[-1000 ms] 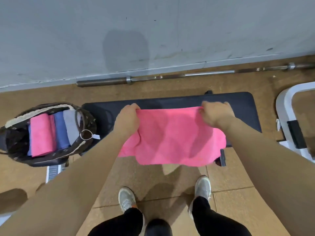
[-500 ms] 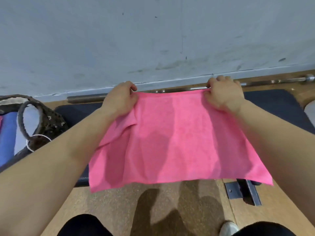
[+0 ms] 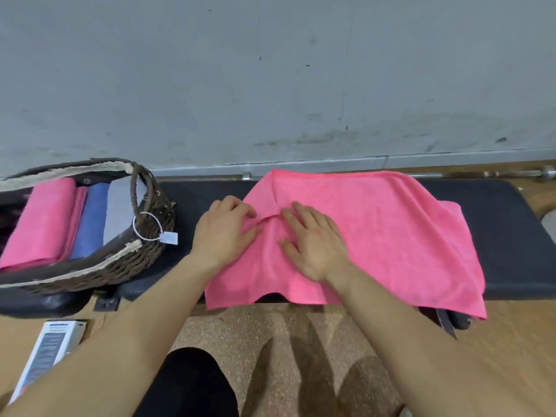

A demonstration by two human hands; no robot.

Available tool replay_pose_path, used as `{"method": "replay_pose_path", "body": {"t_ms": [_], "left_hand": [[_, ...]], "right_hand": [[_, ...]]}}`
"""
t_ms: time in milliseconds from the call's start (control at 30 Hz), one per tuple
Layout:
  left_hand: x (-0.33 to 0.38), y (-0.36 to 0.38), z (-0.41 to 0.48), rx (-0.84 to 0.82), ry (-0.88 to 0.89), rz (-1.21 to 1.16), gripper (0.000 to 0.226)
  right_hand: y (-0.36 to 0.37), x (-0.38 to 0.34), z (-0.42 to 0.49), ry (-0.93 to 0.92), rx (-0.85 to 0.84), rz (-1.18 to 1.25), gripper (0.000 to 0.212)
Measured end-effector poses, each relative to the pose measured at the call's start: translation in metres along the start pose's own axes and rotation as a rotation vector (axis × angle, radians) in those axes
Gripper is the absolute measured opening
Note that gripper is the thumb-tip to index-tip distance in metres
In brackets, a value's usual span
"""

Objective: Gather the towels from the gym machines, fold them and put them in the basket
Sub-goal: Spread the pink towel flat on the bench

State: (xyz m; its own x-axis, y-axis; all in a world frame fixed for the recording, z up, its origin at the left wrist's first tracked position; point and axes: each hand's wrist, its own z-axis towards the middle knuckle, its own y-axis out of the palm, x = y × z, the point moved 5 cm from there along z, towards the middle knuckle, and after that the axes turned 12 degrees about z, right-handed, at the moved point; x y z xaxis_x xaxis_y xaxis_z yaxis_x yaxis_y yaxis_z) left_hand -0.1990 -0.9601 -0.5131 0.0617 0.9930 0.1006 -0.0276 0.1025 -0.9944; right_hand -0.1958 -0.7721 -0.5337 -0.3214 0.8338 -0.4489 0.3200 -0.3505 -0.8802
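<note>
Grey wall (image 3: 270,85) at rear, with speckled brown floor (image 3: 228,329) in the foreground. A black padded table (image 3: 511,236) runs across the view. A pink towel (image 3: 391,230) lies spread over its middle and right part, creased near its left edge, and its near hem hangs over the table's front edge.

A dark wicker basket (image 3: 144,260) stands at the table's left end, well apart from the spread towel. It holds a folded pink towel (image 3: 39,227), a blue towel (image 3: 91,221) and a grey towel (image 3: 118,212) side by side.

Right grip (image 3: 316,245): fingers apart, palm flat on the pink towel. Left grip (image 3: 224,233): fingers loosely bent and unclamped, tips touching the towel's left crease.

A barbell (image 3: 496,173) lies along the wall base. A white tag (image 3: 169,237) hangs from the basket handle.
</note>
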Motion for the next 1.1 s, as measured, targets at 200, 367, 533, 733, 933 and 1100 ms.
{"method": "replay_pose_path", "body": {"t_ms": [200,367,533,733,933,1100], "left_hand": [[-0.028,-0.033,0.036,0.056,-0.290,-0.048,0.019],[-0.046,-0.038,0.059,0.005,-0.391,0.199,0.023],[-0.035,-0.027,0.050,0.130,-0.493,-0.014,0.044],[-0.003,0.002,-0.039,0.291,-0.374,-0.283,0.053],[-0.016,0.031,-0.079,-0.050,-0.164,0.092,0.072],[-0.018,0.004,-0.084,-0.039,-0.194,0.204,0.058]], "right_hand": [[0.014,-0.003,0.000,0.032,0.013,-0.058,0.067],[0.014,-0.004,0.000,0.027,0.041,-0.069,0.069],[0.014,-0.003,0.001,0.026,0.048,-0.075,0.070],[0.014,-0.003,0.001,0.025,0.046,-0.076,0.070],[0.017,-0.005,-0.007,-0.016,-0.059,-0.105,0.070],[-0.002,-0.032,-0.002,-0.065,-0.047,-0.085,0.073]]}}
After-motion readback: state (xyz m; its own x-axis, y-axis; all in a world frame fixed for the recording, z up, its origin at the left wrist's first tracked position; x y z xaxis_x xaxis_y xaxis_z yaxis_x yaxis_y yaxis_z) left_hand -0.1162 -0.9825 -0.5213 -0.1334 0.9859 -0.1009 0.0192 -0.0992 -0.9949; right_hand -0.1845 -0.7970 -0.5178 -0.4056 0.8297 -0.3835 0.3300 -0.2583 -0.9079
